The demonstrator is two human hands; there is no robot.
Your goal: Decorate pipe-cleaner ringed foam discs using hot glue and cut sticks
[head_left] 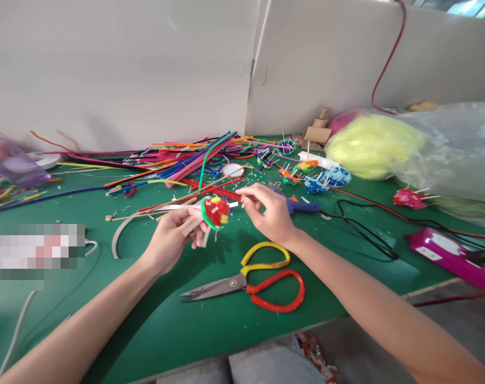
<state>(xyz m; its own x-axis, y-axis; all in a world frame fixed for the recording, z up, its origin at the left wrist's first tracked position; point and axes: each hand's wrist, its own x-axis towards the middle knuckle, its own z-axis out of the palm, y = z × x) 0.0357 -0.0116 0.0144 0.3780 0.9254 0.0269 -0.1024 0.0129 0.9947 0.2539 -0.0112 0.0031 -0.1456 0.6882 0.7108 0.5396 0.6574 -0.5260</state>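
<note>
My left hand [172,237] is closed around a small craft piece [216,212], fuzzy red with yellow spots and a green rim, with pale strips below it. To its right, my right hand [268,213] hovers with thumb and fingertips drawn together; whatever is between them, if anything, is too small to make out. A short white strip [234,204] shows just below those fingertips. Partly hidden behind my right wrist is a blue glue gun [304,207] with a black cord. Scissors [234,282] with one yellow and one red handle lie nearer to me, blades pointing left.
Many coloured pipe cleaners [194,157] are heaped at the back. Small fuzzy pieces with sticks [326,178] lie right of them. Plastic bags [426,144] and a magenta power strip [452,253] occupy the right; a purple container [16,160] stands left.
</note>
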